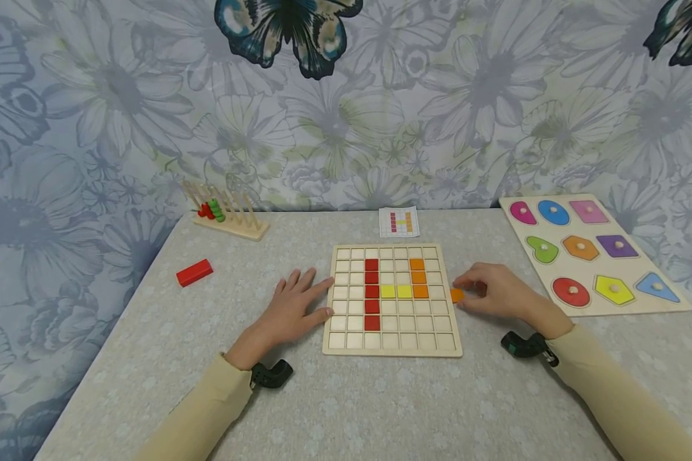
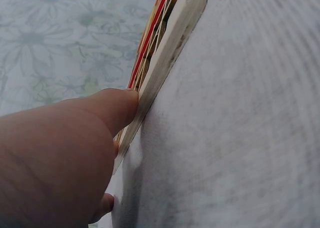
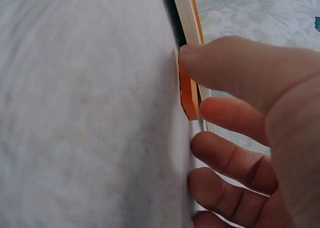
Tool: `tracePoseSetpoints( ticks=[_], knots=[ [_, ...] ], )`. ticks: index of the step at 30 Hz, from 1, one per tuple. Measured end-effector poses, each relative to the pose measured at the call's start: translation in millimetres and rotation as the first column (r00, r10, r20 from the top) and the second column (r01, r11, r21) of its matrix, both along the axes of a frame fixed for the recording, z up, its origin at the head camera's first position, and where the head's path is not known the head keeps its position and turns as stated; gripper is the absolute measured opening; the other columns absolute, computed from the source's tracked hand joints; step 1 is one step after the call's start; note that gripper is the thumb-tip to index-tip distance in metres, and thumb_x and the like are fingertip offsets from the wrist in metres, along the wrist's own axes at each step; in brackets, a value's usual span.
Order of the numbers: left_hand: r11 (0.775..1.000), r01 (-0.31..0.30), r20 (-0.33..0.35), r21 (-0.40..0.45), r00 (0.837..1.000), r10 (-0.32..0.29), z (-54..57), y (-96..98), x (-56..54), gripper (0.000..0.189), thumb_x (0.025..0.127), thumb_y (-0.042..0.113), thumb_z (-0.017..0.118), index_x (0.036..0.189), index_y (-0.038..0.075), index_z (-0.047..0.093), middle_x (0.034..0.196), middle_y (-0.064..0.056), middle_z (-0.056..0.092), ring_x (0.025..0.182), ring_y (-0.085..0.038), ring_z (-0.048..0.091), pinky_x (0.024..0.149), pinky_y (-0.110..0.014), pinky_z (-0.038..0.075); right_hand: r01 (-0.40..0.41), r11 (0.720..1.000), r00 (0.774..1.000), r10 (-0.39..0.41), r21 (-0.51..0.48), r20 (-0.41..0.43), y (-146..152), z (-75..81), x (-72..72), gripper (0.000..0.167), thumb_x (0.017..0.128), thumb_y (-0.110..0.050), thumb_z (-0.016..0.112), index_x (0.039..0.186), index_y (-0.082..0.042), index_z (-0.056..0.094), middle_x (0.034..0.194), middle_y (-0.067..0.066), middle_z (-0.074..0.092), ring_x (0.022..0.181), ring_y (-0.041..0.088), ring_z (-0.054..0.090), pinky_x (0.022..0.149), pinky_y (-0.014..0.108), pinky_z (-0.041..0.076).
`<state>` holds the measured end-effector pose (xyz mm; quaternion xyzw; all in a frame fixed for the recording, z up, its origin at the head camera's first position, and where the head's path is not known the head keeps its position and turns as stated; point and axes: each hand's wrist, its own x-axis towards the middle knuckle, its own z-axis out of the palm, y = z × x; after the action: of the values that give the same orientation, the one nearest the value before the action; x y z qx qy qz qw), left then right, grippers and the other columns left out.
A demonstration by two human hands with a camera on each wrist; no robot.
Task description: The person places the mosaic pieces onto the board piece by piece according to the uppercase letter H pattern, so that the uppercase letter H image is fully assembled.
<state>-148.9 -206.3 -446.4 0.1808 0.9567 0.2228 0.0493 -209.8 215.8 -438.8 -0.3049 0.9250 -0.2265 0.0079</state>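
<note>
A wooden grid board (image 1: 354, 339) lies on the table, carrying a column of red squares (image 1: 371, 291), a yellow pair (image 1: 395, 291) and a short orange column (image 1: 418, 278). My left hand (image 1: 291, 310) is spread flat at its left edge. In the left wrist view the thumb (image 2: 117, 107) presses the board's side. On the other side my right hand (image 1: 496, 291) pinches an orange tile (image 3: 187, 90) close beside the board's right edge. The tile's thin side shows between thumb and index finger, low over the tabletop. The remaining fingers are bent and hold nothing.
Behind the board lies a small pattern card (image 1: 399, 223). A red bar (image 1: 195, 273) rests at the left, in front of a peg stand (image 1: 230, 225) with red and green beads. A knobbed shape puzzle (image 1: 559, 266) lies right of my right hand. A patterned wall backs the table.
</note>
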Motion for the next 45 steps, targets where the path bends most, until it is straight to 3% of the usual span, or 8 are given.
tracePoseSetpoints(
  ticks=[19,45],
  knots=[
    [1.000,-0.006,0.003,0.002,1.000,0.006,-1.0,-0.5,-0.2,0.062,0.102,0.037,0.062,0.157,0.016,0.044,0.166,-0.029,0.025,0.153,-0.057,0.012,0.117,-0.077,0.012,0.008,1.000,1.000,-0.008,-0.015,0.017,-1.5,-1.7,0.4,0.021,0.081,-0.017,0.086,0.101,-0.012,0.081,0.084,-0.005,0.061,0.071,0.008,0.047,0.063,0.021,0.041],
    [1.000,-0.010,0.007,0.002,1.000,0.010,-2.1,-1.1,-0.3,0.062,0.102,0.039,0.061,0.157,0.018,0.044,0.166,-0.027,0.025,0.154,-0.056,0.012,0.117,-0.077,0.011,0.021,1.000,1.000,-0.021,-0.012,-0.006,2.7,1.2,0.8,0.021,0.081,-0.017,0.085,0.099,-0.010,0.078,0.084,-0.007,0.069,0.072,0.007,0.052,0.066,0.021,0.047]
  ],
)
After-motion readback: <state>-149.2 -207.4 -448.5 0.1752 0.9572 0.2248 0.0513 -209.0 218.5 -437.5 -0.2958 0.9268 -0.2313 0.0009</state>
